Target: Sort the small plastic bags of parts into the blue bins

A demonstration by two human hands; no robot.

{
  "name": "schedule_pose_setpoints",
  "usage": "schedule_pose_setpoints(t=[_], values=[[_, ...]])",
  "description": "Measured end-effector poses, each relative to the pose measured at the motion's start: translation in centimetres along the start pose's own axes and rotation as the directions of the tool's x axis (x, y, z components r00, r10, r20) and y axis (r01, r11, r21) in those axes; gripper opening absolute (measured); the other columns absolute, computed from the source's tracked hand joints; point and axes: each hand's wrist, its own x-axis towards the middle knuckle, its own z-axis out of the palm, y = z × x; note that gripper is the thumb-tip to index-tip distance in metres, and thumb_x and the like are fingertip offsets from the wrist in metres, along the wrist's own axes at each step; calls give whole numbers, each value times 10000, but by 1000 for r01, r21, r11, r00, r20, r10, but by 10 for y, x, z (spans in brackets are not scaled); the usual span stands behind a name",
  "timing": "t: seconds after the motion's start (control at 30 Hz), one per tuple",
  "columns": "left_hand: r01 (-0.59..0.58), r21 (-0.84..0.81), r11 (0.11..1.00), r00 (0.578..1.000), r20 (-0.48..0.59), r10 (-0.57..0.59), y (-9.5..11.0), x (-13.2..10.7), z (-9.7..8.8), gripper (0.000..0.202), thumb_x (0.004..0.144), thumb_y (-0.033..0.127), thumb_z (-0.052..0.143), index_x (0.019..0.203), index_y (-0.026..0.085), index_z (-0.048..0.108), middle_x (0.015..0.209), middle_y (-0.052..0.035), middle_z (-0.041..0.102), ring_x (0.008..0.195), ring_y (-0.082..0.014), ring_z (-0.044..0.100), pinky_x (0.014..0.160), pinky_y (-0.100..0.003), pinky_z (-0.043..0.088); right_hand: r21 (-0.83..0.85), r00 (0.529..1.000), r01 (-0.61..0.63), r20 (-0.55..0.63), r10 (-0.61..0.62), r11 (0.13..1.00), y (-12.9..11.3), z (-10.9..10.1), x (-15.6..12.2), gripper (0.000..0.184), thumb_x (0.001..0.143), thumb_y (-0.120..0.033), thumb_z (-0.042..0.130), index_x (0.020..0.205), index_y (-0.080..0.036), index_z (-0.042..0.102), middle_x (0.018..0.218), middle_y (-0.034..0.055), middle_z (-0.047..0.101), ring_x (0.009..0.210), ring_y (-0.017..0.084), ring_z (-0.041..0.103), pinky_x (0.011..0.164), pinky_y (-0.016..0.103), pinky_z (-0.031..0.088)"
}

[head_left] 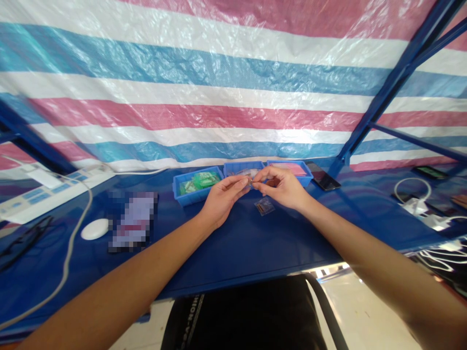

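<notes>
Both my hands meet above the blue table [255, 243], in front of the middle blue bin [233, 168]. My left hand [222, 197] and my right hand [282, 187] each pinch a tiny part between thumb and fingertips; the part is too small to name. A small clear bag [264, 206] with brownish parts lies on the table just below my right hand. The left blue bin [182, 187] holds green packets [200, 181]. The right blue bin [305, 179] holds pink sheets.
A dark phone [324, 178] lies right of the bins. A white round puck [95, 228] and a grey cable [69, 253] are at the left, with a white device [47, 189] behind. Cables and chargers [419, 204] lie at the right. A striped tarp [219, 87] hangs behind.
</notes>
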Motion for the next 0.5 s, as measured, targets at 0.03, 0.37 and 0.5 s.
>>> schedule_pose_setpoints(t=[0.03,0.37,0.5], values=[[9,-1,1000,1000,5,-9,0,0,0,278,789,342,943,997,187,842,1125,-64,805,1118,-204,719,1126,-407,522,1,1000,5,-6,-5,1000,1,0,0,284,879,-480,814,962,-228,713,897,33,725,698,167,647,583,293,518],[43,30,999,998,-46,-42,-1,1,0,310,761,359,956,1003,199,847,1123,-68,807,1114,-214,715,1074,-390,537,-60,989,111,-94,-116,992,3,-1,2,212,910,-415,778,991,-236,701,974,43,732,820,196,684,658,321,556],[44,60,997,999,-30,-42,-2,0,-1,292,764,359,949,994,205,853,1121,-67,808,1088,-212,713,1049,-383,542,-75,984,132,-113,-140,988,2,-1,1,208,908,-415,781,985,-236,708,979,42,739,791,191,677,648,324,562]])
